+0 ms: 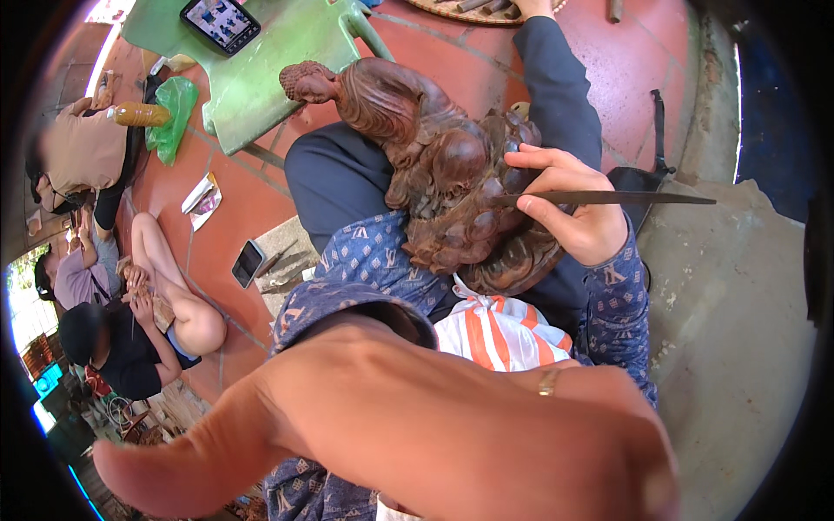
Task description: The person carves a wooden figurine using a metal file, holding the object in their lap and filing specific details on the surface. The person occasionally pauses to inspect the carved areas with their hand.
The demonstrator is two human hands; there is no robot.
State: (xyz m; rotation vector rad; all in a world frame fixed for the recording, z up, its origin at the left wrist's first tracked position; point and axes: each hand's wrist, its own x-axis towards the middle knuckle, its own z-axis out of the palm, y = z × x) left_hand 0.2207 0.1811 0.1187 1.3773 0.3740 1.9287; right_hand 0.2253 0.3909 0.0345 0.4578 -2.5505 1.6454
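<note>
A dark brown carved wooden statue [443, 152] of a robed figure with a curled-hair head lies tilted across my lap. My right hand [569, 204] pinches a thin, dark, tapered file [643, 198] between thumb and fingers. The file's inner end reaches the carved lumps of the statue's base, and its narrow end points right. Close to the camera, my left hand [452, 408] is raised and looms large, its thumb spread far from the fingers. A ring shows on it; the fingertips run out of clear sight. Nothing is visible in this hand.
A green plastic chair [261, 78] with a phone [221, 24] on it stands ahead. Another phone [248, 263] lies on the tiled floor at left, near a paper packet [202, 201]. Several people sit at left. A woven tray [452, 9] holds dark rods at the top.
</note>
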